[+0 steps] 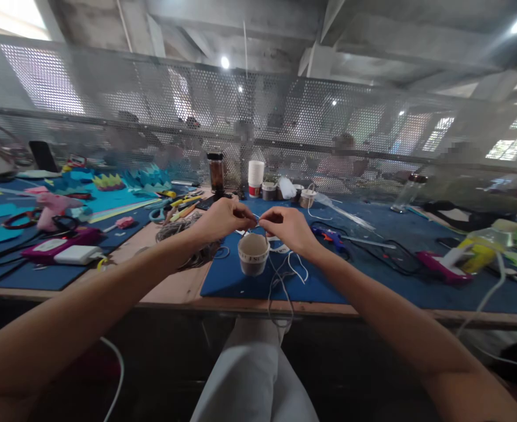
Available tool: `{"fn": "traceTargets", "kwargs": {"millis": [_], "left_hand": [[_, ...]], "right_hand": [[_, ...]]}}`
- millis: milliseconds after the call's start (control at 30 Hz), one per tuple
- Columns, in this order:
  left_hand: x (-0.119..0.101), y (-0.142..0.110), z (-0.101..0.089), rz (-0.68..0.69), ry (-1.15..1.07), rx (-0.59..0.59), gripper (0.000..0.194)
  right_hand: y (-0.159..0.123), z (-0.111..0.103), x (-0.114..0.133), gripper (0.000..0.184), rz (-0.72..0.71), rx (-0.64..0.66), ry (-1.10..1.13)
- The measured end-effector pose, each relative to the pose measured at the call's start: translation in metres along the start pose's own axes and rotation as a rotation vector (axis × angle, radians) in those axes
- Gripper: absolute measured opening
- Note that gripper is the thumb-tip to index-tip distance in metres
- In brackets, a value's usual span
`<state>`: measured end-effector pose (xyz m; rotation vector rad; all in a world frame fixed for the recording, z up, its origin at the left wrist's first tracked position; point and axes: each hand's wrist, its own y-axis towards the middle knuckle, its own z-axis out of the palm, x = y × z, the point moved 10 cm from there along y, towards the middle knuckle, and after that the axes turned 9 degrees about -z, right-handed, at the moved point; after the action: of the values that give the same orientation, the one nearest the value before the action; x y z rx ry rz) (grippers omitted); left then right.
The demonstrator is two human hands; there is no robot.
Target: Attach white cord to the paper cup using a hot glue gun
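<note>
Working the thin cord [269, 300] over the cup [253, 267] calls for small, even movements: the two hands should draw against each other gently, so that the cord comes snug without tugging at the rim. The loose loop droops past the front edge of the tabletop [170, 291], so gathering it onto the blue mat [223, 288] would be wise, lest a knee or sleeve catch it. The cup looks light, and an uneven pull could well tip it; steadying its wall with a spare finger would help.

The left hand [227, 217] and right hand [285, 227] meet almost fingertip to fingertip. Each grip is closed to a fine pinch, apparently on the cord, though the fingers hide exactly how it runs between them. The cup stands upright on the mat, directly below and slightly nearer the body than both grips, its mouth open toward them. White strands and a printed strip [280, 249] lie just beside it, on the right hand's side.
</note>
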<state>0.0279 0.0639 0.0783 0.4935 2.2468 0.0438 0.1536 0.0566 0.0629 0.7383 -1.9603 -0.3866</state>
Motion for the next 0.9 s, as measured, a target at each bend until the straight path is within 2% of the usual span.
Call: {"fn": "traceTargets", "kwargs": {"millis": [200,900], "left_hand": [[0.003,0.001,0.007,0.048,-0.044,0.032,0.022],[0.013,-0.009,0.01,0.023,-0.044,0.021,0.021]], "right_hand": [[-0.004,-0.004,0.003,0.012,-0.02,0.003,-0.087],[-0.011,0.001,0.024,0.009,-0.135,0.034,-0.302]]}}
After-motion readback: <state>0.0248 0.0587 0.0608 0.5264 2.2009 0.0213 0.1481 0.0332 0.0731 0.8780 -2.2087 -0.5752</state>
